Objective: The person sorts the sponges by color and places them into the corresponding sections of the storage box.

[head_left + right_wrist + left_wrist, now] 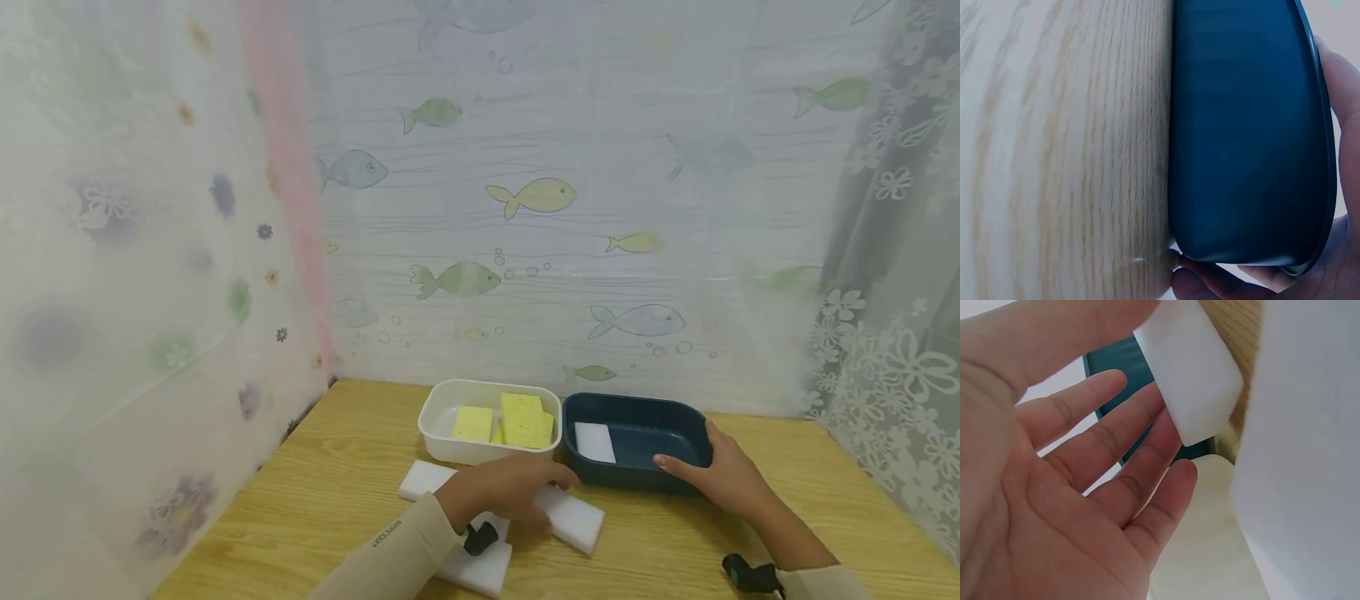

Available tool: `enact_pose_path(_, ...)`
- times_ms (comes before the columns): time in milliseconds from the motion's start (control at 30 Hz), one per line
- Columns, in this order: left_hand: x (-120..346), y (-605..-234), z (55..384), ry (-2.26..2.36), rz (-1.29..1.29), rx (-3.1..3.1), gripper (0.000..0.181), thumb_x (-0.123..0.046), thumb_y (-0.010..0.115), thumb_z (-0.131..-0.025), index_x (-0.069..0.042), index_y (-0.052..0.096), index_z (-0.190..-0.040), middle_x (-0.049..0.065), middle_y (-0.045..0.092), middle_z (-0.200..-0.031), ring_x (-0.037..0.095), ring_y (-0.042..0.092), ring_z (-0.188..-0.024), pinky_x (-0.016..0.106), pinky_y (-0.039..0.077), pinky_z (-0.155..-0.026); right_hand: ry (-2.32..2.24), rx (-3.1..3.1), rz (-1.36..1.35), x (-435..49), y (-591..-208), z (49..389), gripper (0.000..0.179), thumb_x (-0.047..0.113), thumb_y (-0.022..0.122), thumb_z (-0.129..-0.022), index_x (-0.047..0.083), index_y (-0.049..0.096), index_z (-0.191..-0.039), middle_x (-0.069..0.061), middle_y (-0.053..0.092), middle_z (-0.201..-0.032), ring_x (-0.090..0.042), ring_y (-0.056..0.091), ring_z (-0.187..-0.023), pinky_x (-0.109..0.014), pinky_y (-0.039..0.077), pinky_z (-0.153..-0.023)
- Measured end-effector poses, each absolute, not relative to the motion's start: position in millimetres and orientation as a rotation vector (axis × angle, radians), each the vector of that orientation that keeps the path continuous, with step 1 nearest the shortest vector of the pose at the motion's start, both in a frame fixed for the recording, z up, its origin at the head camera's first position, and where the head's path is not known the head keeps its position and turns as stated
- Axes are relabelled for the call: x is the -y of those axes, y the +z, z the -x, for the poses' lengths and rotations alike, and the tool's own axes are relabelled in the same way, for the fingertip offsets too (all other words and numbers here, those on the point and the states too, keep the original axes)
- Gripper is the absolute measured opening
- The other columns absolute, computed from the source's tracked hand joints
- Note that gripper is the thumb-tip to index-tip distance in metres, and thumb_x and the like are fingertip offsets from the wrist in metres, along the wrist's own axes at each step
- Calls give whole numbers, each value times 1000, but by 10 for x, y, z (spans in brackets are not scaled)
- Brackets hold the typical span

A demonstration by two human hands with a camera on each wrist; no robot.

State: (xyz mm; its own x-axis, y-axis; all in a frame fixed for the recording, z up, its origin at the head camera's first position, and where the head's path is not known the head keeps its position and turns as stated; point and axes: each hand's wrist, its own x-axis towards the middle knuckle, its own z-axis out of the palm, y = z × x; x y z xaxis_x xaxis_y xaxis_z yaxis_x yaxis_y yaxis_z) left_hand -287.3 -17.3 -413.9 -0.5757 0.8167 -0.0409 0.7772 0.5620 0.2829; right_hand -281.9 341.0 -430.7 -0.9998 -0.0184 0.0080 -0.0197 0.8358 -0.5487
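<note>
My left hand (504,490) is in front of the two containers, with a white sponge block (573,518) between its thumb and fingers. In the left wrist view, the ends of some fingers are hidden behind that sponge (1194,375). My right hand (731,471) grips the right end of a dark blue container (637,477), its thumb over the near rim. Another white sponge (595,442) lies inside this container at the left. From the right wrist, the container's side (1247,137) shows with fingers curled about its end.
A white container (480,454) with several yellow sponges (525,421) stands left of the blue one. More white sponges (422,479) lie on the wooden table (315,475) beneath and around my left forearm. A fish-patterned curtain (540,275) hangs behind the table.
</note>
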Motion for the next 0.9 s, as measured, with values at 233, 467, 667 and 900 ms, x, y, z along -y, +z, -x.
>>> enact_pose_path(233, 134, -4116, 2883, 366, -1385, -2623, 62, -41, 83, -88, -21, 61, -143, -14, 64, -135, -3, 56, -120, 18, 47, -103, 902, 3016, -29, -3406, -4305, 2818, 130, 74, 62, -90, -13, -7, -159, -49, 4, -158, -69, 16, -142, -81, 30, -105)
enact_pose_path(467, 73, -4079, 2856, 402, -1400, -2695, 64, -51, 81, -87, -21, 64, -141, -10, 64, -131, -1, 56, -113, 19, 48, -101, 910, 3005, -38, -3397, -4295, 2810, 130, 73, 62, -90, -13, -6, -159, -49, 5, -159, -69, 16, -142, -81, 30, -105)
enact_pose_path(667, 20, -4046, 2820, 459, -1424, -2812, 63, -59, 79, -86, -25, 67, -138, -12, 64, -123, -2, 55, -103, 15, 49, -91, 903, 2986, -62, -3375, -4304, 2803, 128, 71, 63, -91, -14, -4, -159, -48, 6, -159, -68, 18, -142, -80, 31, -106)
enact_pose_path(900, -114, -3943, 2829, 561, -1330, -2944, 62, -58, 81, -84, -24, 66, -133, -13, 64, -118, -4, 56, -101, 13, 50, -87, 906, 2981, -44, -3384, -4291, 2788, 129, 71, 63, -91, -15, -5, -158, -49, 6, -159, -68, 17, -143, -80, 31, -107)
